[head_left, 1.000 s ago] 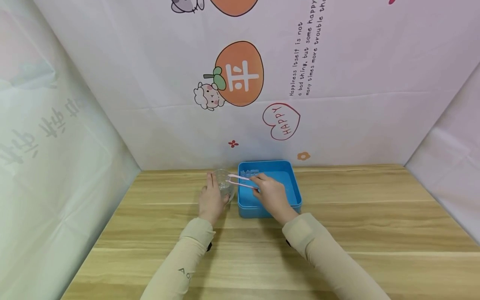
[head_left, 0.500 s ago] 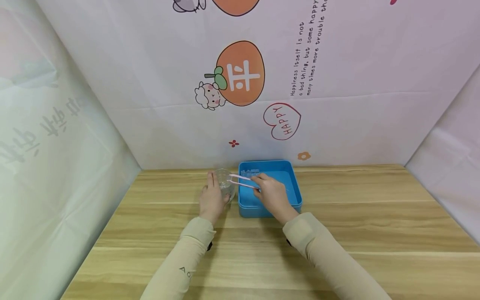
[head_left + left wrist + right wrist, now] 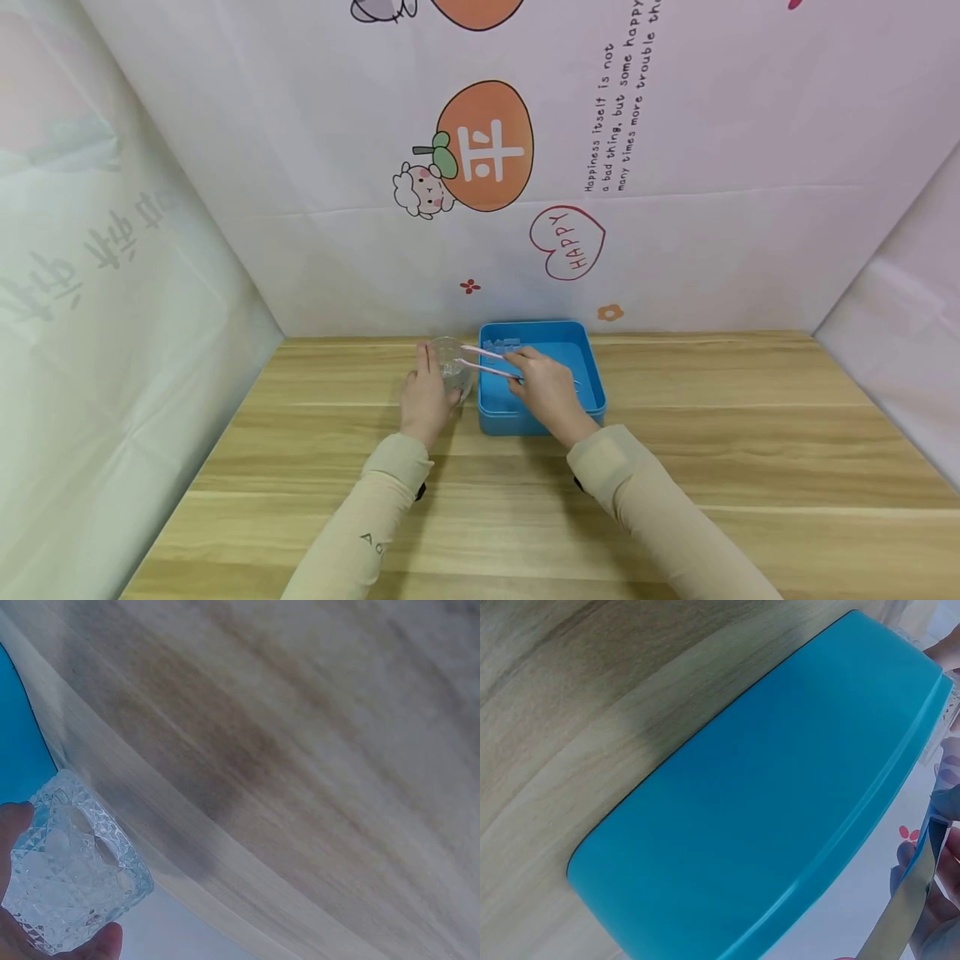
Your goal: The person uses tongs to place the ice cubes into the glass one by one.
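Observation:
My left hand [image 3: 424,400] holds a clear patterned glass [image 3: 453,379] on the table, left of the blue box. In the left wrist view, its fingers curl round the faceted glass [image 3: 75,862]. My right hand [image 3: 546,387], above the blue box [image 3: 540,425], grips pale pink tongs [image 3: 487,368]. The two tong arms reach left over the box's edge, their tips apart at the glass's mouth. Whether anything lies between the tips is too small to tell. Several small clear blocks [image 3: 501,345] lie in the box's far left corner. At the right wrist view's edge, the tongs [image 3: 904,907] show as a flat strip.
The box stands on a wood-grain table [image 3: 712,433], close to the printed white backdrop [image 3: 675,267]. Its near wall [image 3: 742,787] rises between the right wrist camera and the glass. White cloth [image 3: 112,333] hangs along the left side.
Both hands, the glass and the box stay almost in place. The head view has shifted slightly, and the rear bend of the tongs shows more beyond the right hand.

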Demonstrator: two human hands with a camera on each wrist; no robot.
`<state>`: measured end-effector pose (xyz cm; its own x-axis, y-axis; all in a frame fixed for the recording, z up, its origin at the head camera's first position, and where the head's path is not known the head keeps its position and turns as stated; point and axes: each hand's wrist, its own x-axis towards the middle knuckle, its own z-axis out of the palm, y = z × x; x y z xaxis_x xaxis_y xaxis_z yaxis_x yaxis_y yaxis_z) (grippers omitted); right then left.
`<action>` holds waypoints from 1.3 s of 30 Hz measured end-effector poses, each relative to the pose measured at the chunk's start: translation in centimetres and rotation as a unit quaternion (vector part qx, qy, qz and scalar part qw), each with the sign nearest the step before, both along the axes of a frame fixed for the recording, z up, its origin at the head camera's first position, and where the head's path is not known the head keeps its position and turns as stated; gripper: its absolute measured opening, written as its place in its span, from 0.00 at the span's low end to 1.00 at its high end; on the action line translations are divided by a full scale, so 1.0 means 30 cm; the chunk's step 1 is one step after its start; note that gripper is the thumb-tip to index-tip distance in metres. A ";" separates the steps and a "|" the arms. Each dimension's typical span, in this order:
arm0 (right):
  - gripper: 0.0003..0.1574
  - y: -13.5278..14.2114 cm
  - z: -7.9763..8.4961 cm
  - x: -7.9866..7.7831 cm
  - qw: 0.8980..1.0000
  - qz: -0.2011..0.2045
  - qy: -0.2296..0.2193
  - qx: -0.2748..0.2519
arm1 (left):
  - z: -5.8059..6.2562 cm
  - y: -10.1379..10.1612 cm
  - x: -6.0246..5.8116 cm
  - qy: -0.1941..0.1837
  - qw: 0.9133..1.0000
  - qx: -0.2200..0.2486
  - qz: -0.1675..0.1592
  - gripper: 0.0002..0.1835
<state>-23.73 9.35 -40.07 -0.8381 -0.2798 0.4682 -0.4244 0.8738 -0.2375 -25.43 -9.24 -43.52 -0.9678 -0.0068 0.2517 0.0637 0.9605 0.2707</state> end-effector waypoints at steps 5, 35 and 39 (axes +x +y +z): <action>0.21 0.001 -0.004 -0.003 1.000 -0.001 -0.006 -0.006 | -0.003 0.000 -0.001 -0.008 1.000 -0.006 0.001 0.52; 0.25 0.034 0.050 -0.036 0.999 -0.041 -0.032 0.007 | 0.005 0.010 0.003 -0.002 1.000 -0.011 0.006 0.51; 0.26 0.053 0.064 -0.058 0.997 -0.066 -0.046 0.014 | 0.006 0.008 -0.002 -0.003 1.000 -0.010 0.008 0.51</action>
